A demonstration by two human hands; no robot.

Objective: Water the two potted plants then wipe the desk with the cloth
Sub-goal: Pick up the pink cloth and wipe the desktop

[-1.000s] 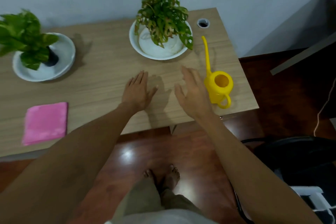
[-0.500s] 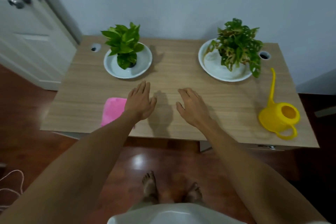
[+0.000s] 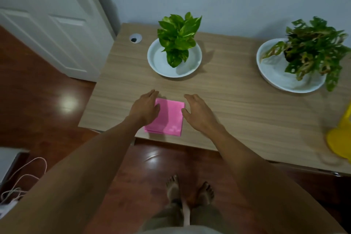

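A folded pink cloth (image 3: 168,118) lies near the front edge of the wooden desk (image 3: 237,100). My left hand (image 3: 145,107) hovers over the cloth's left edge, fingers apart, holding nothing. My right hand (image 3: 198,112) is just right of the cloth, also open and empty. A bright green plant (image 3: 178,36) stands in a white dish (image 3: 157,62) behind the cloth. A darker, holed-leaf plant (image 3: 311,49) sits in a second white dish (image 3: 273,76) at the right. The yellow watering can (image 3: 340,138) is cut off by the right edge.
A white door (image 3: 49,19) with a metal knob stands to the left of the desk. The desk has a round cable hole (image 3: 135,38) at its back left corner. White cables (image 3: 20,182) lie on the red-brown floor at lower left. My bare feet (image 3: 190,190) are below the desk edge.
The view has swung left from the watering can side to the cloth side. Both hands moved left across the desk and now flank the pink cloth.
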